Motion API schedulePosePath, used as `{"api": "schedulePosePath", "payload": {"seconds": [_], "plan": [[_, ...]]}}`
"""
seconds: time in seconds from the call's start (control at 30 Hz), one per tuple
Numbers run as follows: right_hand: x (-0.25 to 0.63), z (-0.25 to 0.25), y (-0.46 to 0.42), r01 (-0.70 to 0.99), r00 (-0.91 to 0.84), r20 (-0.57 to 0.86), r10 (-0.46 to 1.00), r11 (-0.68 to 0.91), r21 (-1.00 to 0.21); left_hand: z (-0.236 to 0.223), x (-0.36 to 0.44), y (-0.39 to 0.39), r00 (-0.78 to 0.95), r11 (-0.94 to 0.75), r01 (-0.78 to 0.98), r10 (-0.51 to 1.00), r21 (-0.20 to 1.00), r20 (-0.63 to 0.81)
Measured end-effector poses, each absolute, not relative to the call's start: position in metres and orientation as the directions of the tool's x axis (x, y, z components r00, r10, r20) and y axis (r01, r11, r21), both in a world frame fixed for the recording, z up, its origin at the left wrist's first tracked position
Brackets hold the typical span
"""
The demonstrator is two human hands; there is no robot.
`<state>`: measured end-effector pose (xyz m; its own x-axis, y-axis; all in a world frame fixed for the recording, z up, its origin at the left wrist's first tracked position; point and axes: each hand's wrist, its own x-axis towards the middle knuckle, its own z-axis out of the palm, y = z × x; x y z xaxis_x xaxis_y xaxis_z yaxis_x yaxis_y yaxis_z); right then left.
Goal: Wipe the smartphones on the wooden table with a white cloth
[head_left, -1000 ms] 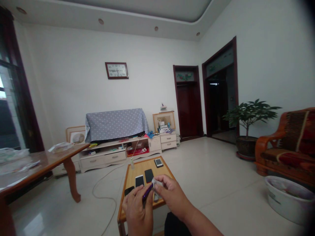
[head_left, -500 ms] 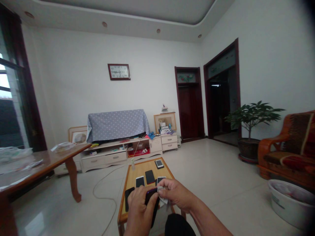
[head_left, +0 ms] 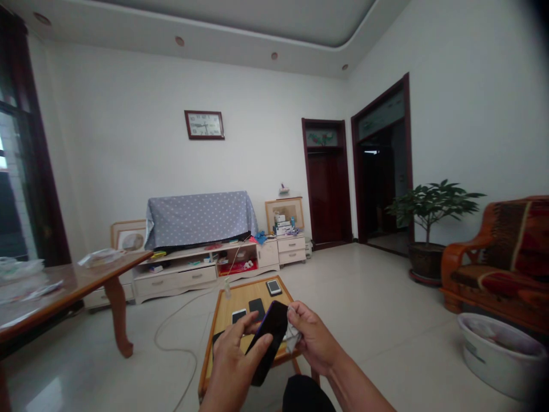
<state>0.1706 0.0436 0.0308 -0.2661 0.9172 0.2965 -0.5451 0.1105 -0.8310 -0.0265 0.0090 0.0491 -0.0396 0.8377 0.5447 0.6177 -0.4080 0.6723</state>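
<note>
My left hand (head_left: 234, 360) is shut on a black smartphone (head_left: 268, 340) with a purple edge, holding it tilted above a low wooden table (head_left: 240, 297). My right hand (head_left: 313, 337) pinches a white cloth (head_left: 293, 331) right beside the phone's upper edge. Below the hands, the table holds a white-faced phone (head_left: 239, 316), a black phone (head_left: 257, 309) and a silver-framed phone (head_left: 273, 287). A further dark phone (head_left: 217, 336) is mostly hidden behind my left hand. A small bottle (head_left: 227, 289) stands at the table's far corner.
A white cable (head_left: 171, 337) runs across the tiled floor left of the table. A long wooden table (head_left: 103, 274) with plastic bags stands at left. A white basin (head_left: 500, 355) sits at right, near a wooden armchair (head_left: 493, 257) and a potted plant (head_left: 426, 229).
The phone has turned from edge-on to showing its black face, and it now sits higher between my hands. My right hand has moved slightly apart from it, still holding the cloth.
</note>
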Motion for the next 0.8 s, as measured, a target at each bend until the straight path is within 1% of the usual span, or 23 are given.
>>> {"api": "schedulePosePath", "payload": {"seconds": [0.13,0.23,0.33,0.4,0.53,0.6,0.63,0.67,0.7,0.8], "plan": [[0.175,0.028,0.048,-0.618,-0.253,0.274,0.928,0.063,-0.784,0.043,-0.027,0.008,-0.04,-0.4,0.643,0.834,0.653,0.551],[0.175,0.019,0.052,-0.664,-0.274,0.246,0.93,0.002,-0.748,0.041,-0.019,0.003,-0.027,-0.409,0.693,0.809,0.594,0.588],[0.173,0.009,0.059,-0.733,-0.25,0.21,0.945,-0.043,-0.679,0.042,-0.01,-0.004,-0.018,-0.423,0.723,0.778,0.546,0.628],[0.173,0.001,0.065,-0.777,-0.224,0.181,0.958,-0.063,-0.627,0.042,-0.006,-0.008,-0.025,-0.432,0.713,0.772,0.553,0.635],[0.169,-0.013,0.075,-0.83,-0.207,0.118,0.971,-0.11,-0.547,0.033,-0.004,-0.009,-0.084,-0.417,0.657,0.788,0.628,0.611],[0.166,-0.019,0.078,-0.846,-0.226,0.103,0.969,-0.143,-0.513,0.026,-0.005,-0.006,-0.084,-0.423,0.661,0.779,0.62,0.621],[0.164,-0.021,0.078,-0.85,-0.235,0.1,0.967,-0.154,-0.504,0.022,-0.006,-0.004,-0.061,-0.439,0.682,0.763,0.585,0.644],[0.163,-0.022,0.078,-0.849,-0.239,0.098,0.966,-0.159,-0.504,0.019,-0.006,-0.002,-0.02,-0.465,0.716,0.732,0.52,0.682],[0.161,-0.023,0.078,-0.845,-0.239,0.095,0.966,-0.158,-0.512,0.017,-0.007,-0.001,0.034,-0.496,0.755,0.683,0.429,0.73],[0.157,-0.024,0.077,-0.803,-0.243,0.07,0.967,-0.16,-0.575,0.015,-0.005,-0.001,0.234,-0.554,0.829,0.462,0.073,0.856]]}}
